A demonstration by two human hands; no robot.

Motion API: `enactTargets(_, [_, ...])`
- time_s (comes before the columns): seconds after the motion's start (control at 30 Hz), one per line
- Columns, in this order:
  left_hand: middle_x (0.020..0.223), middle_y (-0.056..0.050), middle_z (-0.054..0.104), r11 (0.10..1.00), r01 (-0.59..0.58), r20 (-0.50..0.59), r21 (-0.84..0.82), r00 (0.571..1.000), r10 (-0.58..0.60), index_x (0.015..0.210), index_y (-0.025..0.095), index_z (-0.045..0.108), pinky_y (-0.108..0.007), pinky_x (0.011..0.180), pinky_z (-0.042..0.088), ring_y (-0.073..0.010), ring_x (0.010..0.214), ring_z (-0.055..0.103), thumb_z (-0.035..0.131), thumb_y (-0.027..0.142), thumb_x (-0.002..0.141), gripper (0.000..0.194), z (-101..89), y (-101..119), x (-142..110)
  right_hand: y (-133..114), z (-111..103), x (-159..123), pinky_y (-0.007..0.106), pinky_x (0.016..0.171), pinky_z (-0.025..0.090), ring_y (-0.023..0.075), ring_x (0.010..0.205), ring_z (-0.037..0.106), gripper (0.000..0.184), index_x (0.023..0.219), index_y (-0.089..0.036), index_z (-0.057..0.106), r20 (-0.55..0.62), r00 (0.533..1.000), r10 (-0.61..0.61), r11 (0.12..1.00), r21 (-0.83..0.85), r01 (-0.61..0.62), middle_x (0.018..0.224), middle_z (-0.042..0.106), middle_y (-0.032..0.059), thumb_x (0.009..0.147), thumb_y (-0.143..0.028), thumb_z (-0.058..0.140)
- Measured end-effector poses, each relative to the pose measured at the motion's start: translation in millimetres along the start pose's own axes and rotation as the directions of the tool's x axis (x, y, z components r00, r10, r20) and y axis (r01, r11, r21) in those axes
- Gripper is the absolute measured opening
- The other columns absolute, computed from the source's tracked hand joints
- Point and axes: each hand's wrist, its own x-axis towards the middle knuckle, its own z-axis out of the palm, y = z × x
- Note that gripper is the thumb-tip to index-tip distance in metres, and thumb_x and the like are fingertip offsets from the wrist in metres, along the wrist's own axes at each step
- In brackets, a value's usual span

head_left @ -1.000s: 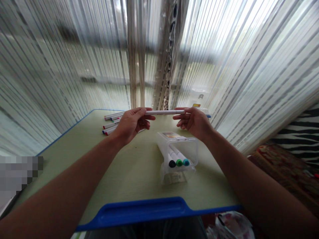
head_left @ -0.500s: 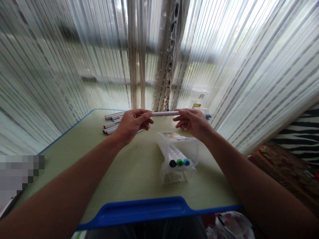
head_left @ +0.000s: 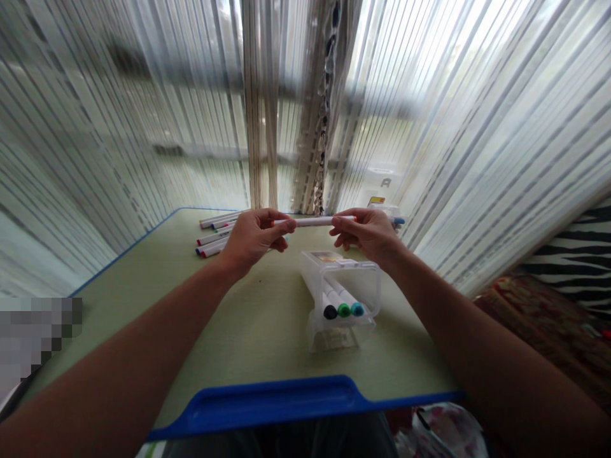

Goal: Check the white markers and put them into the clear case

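Left hand [head_left: 258,236] and right hand [head_left: 366,235] have slid closer together along a white pen [head_left: 314,221], each pinching it thumb-to-finger, other fingers loosely curled, likely keeping it level above the table [head_left: 267,343], beyond a clear box [head_left: 311,285] opening toward the person.

Both arms bare, reaching from near to far, converging toward the middle. Left forearm [head_left: 143,343] comes in from near left, right forearm [head_left: 472,331] from near right. Left hand [head_left: 252,238] and right hand [head_left: 370,234] about level, facing each other, apart. Both in thumb-to-finger pinch, lower fingers loosely curled.
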Motion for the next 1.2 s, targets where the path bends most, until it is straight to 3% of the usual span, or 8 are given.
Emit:
enactTargets(0.3, [0.081, -0.008, 0.075, 0.997, 0.01, -0.005, -0.076, 1.0, -0.01, 0.087, 0.011, 0.076, -0.024, 0.052, 0.053, -0.009, 0.051, 0.062, 0.085, 0.031, 0.073, 0.026, -2.5, -1.9, 2.3, -0.7, -2.3, 2.7, 0.017, 0.04, 0.049, 0.0122, 0.05, 0.069, 0.029, 0.085, -0.014, 0.076, 0.01, 1.0, 0.015, 0.997, 0.081, -0.016, 0.073, 0.078, 0.007, 0.072, -0.036, 0.086])
enactTargets(0.57, [0.08, -0.008, 0.075, 0.988, 0.052, -0.013, -0.144, 0.998, -0.055, 0.093, 0.008, 0.074, -0.023, 0.051, 0.053, -0.0086, 0.049, 0.062, 0.075, 0.025, 0.085, 0.019, -0.6, 0.3, 2.9, -5.8, -1.8, 2.4, 0.019, 0.039, 0.048, 0.0135, 0.048, 0.068, 0.018, 0.092, -0.012, 0.076, -0.019, 0.997, 0.073, 0.987, 0.146, -0.069, 0.073, 0.078, 0.0076, 0.081, -0.026, 0.07])
enactTargets(0.83, [0.08, -0.011, 0.076, 0.976, 0.082, -0.026, -0.202, 0.996, -0.089, 0.096, 0.008, 0.073, -0.023, 0.05, 0.053, -0.0105, 0.049, 0.063, 0.061, 0.021, 0.095, 0.018, -1.7, -0.2, 5.4, -11.1, -1.5, 3.1, 0.02, 0.041, 0.047, 0.0142, 0.048, 0.068, 0.026, 0.096, -0.01, 0.073, -0.022, 0.987, 0.16, 0.967, 0.207, -0.152, 0.073, 0.078, 0.0077, 0.083, -0.019, 0.053])
enactTargets(1.2, [0.079, -0.012, 0.076, 0.967, 0.101, -0.027, -0.233, 0.994, -0.11, 0.099, 0.005, 0.071, -0.024, 0.049, 0.052, -0.0114, 0.047, 0.062, 0.049, 0.019, 0.1, 0.026, 0.5, 2.1, 5.3, -13.1, -1.9, 3.0, 0.022, 0.041, 0.047, 0.0153, 0.048, 0.068, 0.032, 0.098, -0.009, 0.072, -0.048, 0.98, 0.191, 0.961, 0.212, -0.177, 0.072, 0.078, 0.0087, 0.084, -0.017, 0.044])
